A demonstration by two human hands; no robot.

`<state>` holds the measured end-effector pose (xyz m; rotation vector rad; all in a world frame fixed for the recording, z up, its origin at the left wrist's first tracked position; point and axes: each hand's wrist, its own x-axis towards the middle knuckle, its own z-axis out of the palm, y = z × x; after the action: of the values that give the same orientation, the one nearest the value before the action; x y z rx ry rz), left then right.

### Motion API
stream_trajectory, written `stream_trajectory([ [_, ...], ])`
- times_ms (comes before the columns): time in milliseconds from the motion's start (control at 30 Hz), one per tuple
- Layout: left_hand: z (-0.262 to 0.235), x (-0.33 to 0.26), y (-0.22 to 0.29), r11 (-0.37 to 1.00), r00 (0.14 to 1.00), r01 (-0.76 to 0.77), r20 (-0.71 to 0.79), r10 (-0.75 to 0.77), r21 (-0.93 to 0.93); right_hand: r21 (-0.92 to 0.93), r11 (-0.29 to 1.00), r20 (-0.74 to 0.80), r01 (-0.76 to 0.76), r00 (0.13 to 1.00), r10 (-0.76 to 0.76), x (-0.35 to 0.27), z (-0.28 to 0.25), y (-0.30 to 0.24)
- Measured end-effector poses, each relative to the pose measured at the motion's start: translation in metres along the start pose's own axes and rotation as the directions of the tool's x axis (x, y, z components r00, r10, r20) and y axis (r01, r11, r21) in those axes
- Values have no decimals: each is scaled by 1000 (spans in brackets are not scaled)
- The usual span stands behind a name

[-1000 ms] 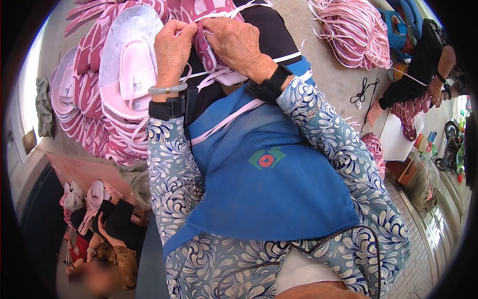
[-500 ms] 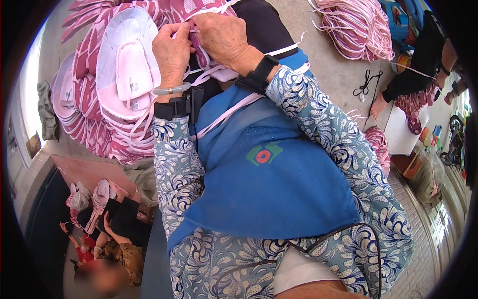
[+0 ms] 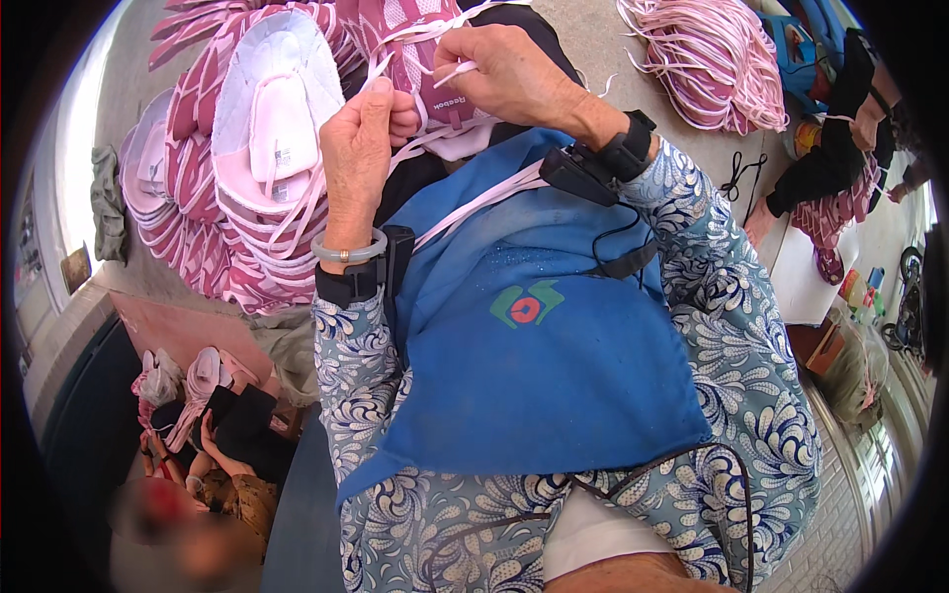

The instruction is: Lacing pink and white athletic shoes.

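Both hands are up over the lap. The left hand [image 3: 358,158] is curled shut, its grip holding the pink shoe upper [image 3: 420,59] by its edge. The right hand [image 3: 509,74] pinches a pale pink strap [image 3: 457,71] between thumb and fingers, right at that upper. More strap trails down across the blue apron [image 3: 534,346]. A stack of pink uppers [image 3: 237,168] lies just left, a bundle of straps [image 3: 707,59] well right.

Grey concrete floor [image 3: 643,40] runs across the top, bright daylight washing its left edge; a brick-paved strip [image 3: 840,494] and a metal-barred gate [image 3: 880,465] sit lower right
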<state>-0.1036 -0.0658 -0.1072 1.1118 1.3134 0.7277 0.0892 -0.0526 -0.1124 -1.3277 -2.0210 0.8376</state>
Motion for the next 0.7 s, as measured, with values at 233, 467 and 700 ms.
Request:
stream_trajectory([
  [233, 32, 38, -19, 551, 857, 436, 515, -14, -711, 720, 635, 605, -281, 702, -376, -62, -49, -84],
  [467, 80, -62, 58, 961, 711, -270, 659, 245, -66, 823, -71, 556, -564, 773, 305, -88, -47, 14],
  [700, 148, -117, 70, 663, 184, -734, 896, 405, -149, 853, -342, 450, -395, 887, 99, -42, 3, -14],
])
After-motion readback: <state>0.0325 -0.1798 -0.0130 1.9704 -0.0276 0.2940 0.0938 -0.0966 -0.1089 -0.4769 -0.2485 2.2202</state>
